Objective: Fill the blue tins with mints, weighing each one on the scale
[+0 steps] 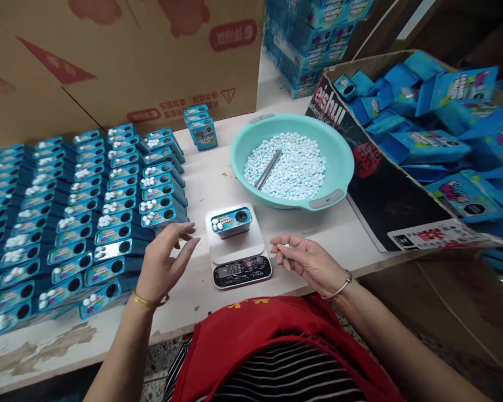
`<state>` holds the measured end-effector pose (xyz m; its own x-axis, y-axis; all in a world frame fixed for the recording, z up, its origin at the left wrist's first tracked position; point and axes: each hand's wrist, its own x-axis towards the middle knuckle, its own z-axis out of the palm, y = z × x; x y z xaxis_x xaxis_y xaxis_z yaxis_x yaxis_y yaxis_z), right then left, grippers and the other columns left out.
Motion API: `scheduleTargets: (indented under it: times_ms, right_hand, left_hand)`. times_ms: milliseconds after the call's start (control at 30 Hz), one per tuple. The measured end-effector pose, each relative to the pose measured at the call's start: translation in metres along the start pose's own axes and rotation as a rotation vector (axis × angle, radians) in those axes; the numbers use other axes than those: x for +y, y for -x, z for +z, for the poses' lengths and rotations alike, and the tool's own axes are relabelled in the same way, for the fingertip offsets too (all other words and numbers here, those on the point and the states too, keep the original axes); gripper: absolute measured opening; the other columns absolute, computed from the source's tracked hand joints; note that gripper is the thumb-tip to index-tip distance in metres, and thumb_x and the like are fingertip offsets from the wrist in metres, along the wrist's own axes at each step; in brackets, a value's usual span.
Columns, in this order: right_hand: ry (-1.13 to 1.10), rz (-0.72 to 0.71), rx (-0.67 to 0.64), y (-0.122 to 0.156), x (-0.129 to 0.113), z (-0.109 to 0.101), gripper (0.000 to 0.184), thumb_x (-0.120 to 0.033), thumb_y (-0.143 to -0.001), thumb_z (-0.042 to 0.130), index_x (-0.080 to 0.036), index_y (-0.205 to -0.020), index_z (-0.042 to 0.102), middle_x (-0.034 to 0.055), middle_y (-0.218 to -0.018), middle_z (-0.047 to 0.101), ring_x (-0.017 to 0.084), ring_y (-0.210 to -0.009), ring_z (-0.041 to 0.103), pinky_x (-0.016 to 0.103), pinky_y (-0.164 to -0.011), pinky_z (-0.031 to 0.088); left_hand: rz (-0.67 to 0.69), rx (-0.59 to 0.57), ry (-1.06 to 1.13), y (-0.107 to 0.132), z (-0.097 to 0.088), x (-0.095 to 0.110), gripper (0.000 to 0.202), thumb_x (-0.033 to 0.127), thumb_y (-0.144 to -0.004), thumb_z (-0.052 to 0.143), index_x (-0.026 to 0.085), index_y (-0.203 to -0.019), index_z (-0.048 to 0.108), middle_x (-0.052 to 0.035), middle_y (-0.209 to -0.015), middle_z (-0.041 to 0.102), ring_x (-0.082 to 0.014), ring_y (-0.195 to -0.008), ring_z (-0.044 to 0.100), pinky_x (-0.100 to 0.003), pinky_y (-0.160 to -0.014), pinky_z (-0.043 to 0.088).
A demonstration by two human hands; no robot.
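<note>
A small digital scale (236,249) with a lit display stands on the table in front of me. On its white plate sits a blue candy box (231,221) with a round dark hole in its top and a few white candies lying there. To the left, my left hand (167,254) hovers with thumb and fingers apart, holding nothing. My right hand (305,262) is right of the scale, its fingertips pinched on a small white candy (287,245). Behind it, a turquoise basin (335,145) holds many pale candies (295,164) and a metal tube (268,169).
Rows of blue candy boxes (117,190) with candies on top fill the left side. A few more boxes (203,133) stand behind the scale, before a large cardboard carton (151,67). At right, an open carton (385,206) holds loose blue boxes (427,148). Wrapped stacks (305,50) stand behind.
</note>
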<state>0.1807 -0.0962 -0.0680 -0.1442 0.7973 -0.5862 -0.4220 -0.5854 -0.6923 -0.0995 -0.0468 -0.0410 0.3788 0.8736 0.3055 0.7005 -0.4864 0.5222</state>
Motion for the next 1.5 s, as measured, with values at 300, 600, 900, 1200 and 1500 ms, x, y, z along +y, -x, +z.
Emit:
scheduleTargets:
  times_ms: [300, 600, 900, 1200, 1500]
  right_hand:
    - [0.047, -0.041, -0.098, -0.011, -0.014, 0.023, 0.023, -0.028, -0.071, 0.071, -0.014, -0.087, 0.065, 0.0037, -0.077, 0.063, 0.006, -0.057, 0.048, 0.021, -0.048, 0.034]
    - [-0.220, 0.163, -0.216, -0.016, 0.015, 0.044, 0.032, -0.042, -0.075, 0.068, -0.011, -0.083, 0.064, 0.0035, -0.071, 0.061, 0.007, -0.057, 0.052, 0.018, -0.046, 0.034]
    - [-0.401, 0.220, -0.237, -0.017, 0.015, 0.041, 0.022, -0.030, -0.077, 0.067, -0.010, -0.086, 0.065, 0.0042, -0.073, 0.061, 0.006, -0.057, 0.052, 0.017, -0.049, 0.036]
    - [-0.374, 0.140, -0.144, -0.017, 0.022, 0.010, 0.025, -0.030, -0.074, 0.070, -0.010, -0.087, 0.066, 0.0034, -0.074, 0.060, 0.005, -0.055, 0.048, 0.017, -0.045, 0.030]
    - [-0.431, 0.166, -0.025, -0.021, 0.028, -0.011, 0.019, -0.028, -0.070, 0.073, -0.013, -0.081, 0.069, 0.0031, -0.072, 0.061, 0.006, -0.056, 0.049, 0.017, -0.045, 0.033]
  left_hand:
    - [0.196, -0.094, -0.019, -0.025, 0.004, 0.013, 0.022, 0.023, -0.087, 0.054, 0.019, -0.109, 0.055, -0.0064, -0.097, 0.054, -0.0140, -0.085, 0.053, -0.028, -0.074, 0.047]
    - [0.208, -0.198, -0.002, -0.044, 0.007, 0.030, 0.011, 0.028, -0.088, 0.051, 0.019, -0.092, 0.056, -0.0053, -0.092, 0.051, -0.0154, -0.086, 0.050, -0.030, -0.074, 0.044]
    - [0.230, 0.039, -0.350, -0.002, 0.016, 0.015, 0.060, 0.038, -0.083, 0.059, 0.027, -0.137, 0.037, -0.0132, -0.139, 0.042, -0.0320, -0.129, 0.038, -0.052, -0.103, 0.030]
    - [0.347, -0.104, -0.438, -0.024, 0.037, 0.026, 0.057, 0.037, -0.086, 0.053, 0.021, -0.138, 0.034, -0.0137, -0.148, 0.032, -0.0312, -0.140, 0.021, -0.054, -0.110, 0.021]
    - [0.270, -0.166, -0.373, -0.048, 0.034, 0.030, 0.063, 0.043, -0.083, 0.057, 0.019, -0.137, 0.034, -0.0154, -0.127, 0.054, -0.0303, -0.120, 0.048, -0.049, -0.101, 0.033]
